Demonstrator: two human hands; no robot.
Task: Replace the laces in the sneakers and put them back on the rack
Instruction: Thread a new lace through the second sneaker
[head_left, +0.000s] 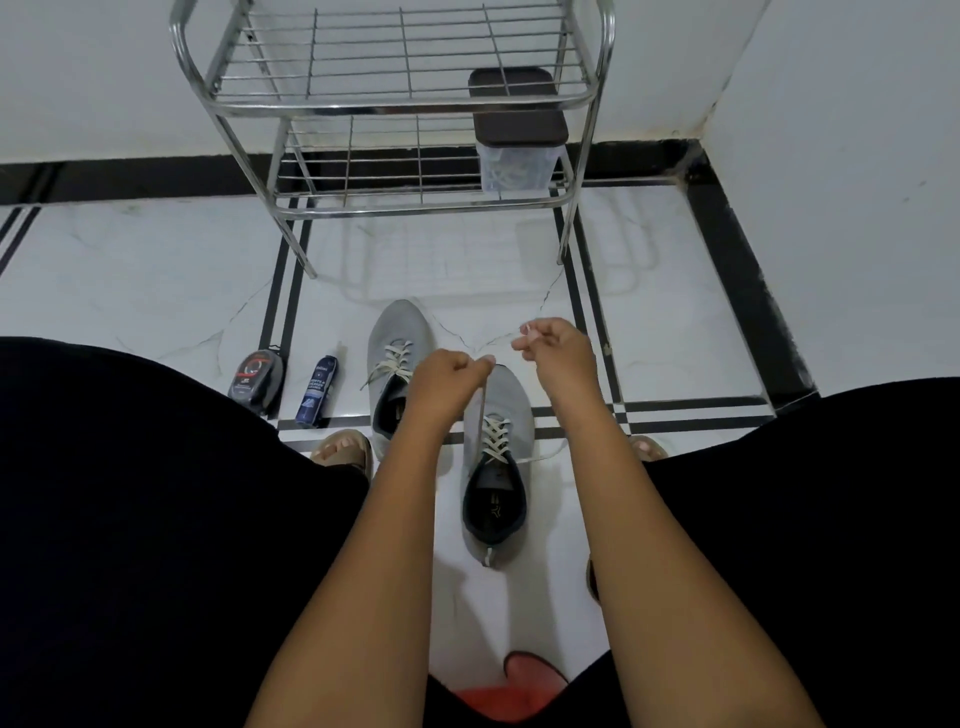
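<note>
Left of both hands, on the white tiled floor (156, 270), lie a round black polish tin (255, 382) and a dark blue spray can (316, 391), well apart from the work. Next comes the farther grey fabric sneaker (397, 364), laced, just behind the left hand (447, 375). That hand pinches one end of the cream lace (482, 410) and draws it up from the nearer grey sneaker (496, 462) directly below it. The right hand (556, 343) pinches the other end out to the side. Beyond both hands stands the chrome wire rack (395, 104), holding a brown-lidded clear box (517, 150). This looks like snugging the lacing; next probably comes tying, then lifting both sneakers onto the rack.
</note>
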